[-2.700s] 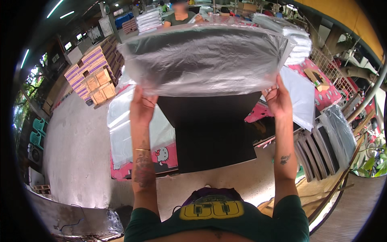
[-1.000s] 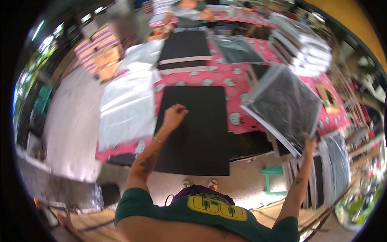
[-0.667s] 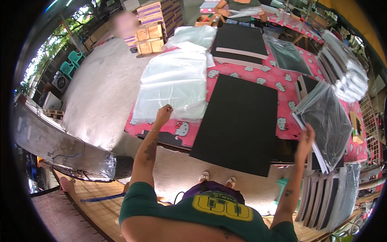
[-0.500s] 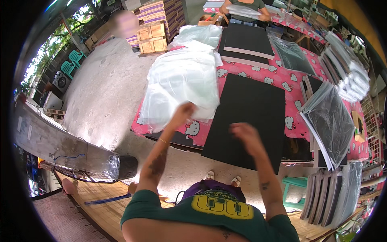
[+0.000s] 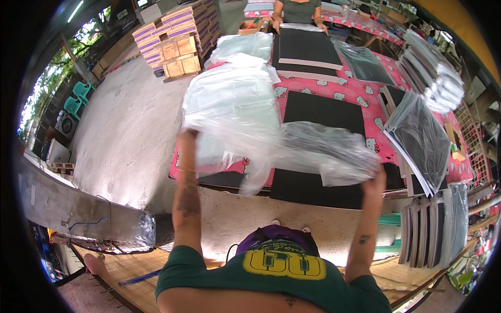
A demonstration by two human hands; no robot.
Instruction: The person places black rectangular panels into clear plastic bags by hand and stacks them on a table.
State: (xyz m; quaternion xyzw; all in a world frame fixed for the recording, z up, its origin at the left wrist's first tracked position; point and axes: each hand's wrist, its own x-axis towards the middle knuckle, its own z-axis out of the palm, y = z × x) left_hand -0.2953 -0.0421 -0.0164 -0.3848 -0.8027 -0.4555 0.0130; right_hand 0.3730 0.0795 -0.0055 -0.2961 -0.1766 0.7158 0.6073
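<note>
A clear plastic bag [image 5: 323, 148], blurred by motion, is stretched sideways between my two hands. My left hand [image 5: 189, 134] is closed on one end of it, beside the left edge of a pile of clear plastic bags [image 5: 229, 94]. At the other end, my right hand [image 5: 373, 180] is closed on the bag near the table's front right. Beneath the bag lies a large flat black board [image 5: 323, 112], its middle covered from sight and its near end jutting past the table edge. My fingers show only in part.
The table has a pink patterned cover [image 5: 282, 96]. Stacked black boards [image 5: 310, 47] lie at the far side, where another person [image 5: 298, 10] stands. Bagged boards [image 5: 420, 141] lean at the right. More boards [image 5: 425, 235] stand upright below. Stacked boxes [image 5: 177, 31] are far left.
Both hands have spread apart, the left moving left and the right moving right. The plastic bag has come off the pile and now spans across the black board. The person opposite lowered some plastic.
</note>
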